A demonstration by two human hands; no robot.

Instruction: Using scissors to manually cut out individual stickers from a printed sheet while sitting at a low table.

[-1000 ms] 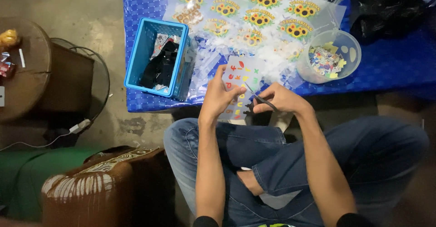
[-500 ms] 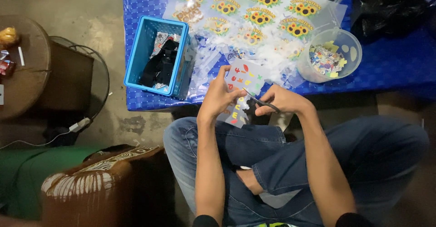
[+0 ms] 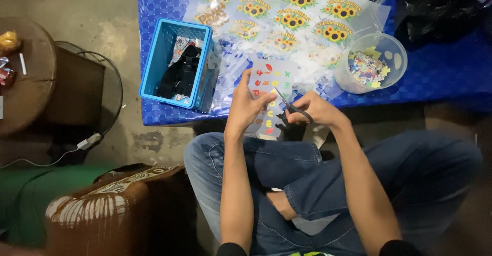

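Knees: the person sits cross-legged in jeans, just short of the bench (image 3: 441, 76) edge.
Left hand (image 3: 246, 107): fingers closed on the near left edge of the sheet (image 3: 269, 94), thumb on top, holding it up over the bench edge.
Right hand (image 3: 315, 110): fingers wrapped through the scissors (image 3: 291, 107) handles; blades part open, tips aimed up-left into the sheet.
Sheet: pale, with coloured letters, long axis running away from the knees; it lies left of the scissors, between both hands, the left one nearer.
Basket (image 3: 154, 64): blue, left of the sheet.
Bowl (image 3: 397, 56): clear, scraps inside, right of the sheet.
Stickers (image 3: 300, 2): sunflower prints beyond the sheet.
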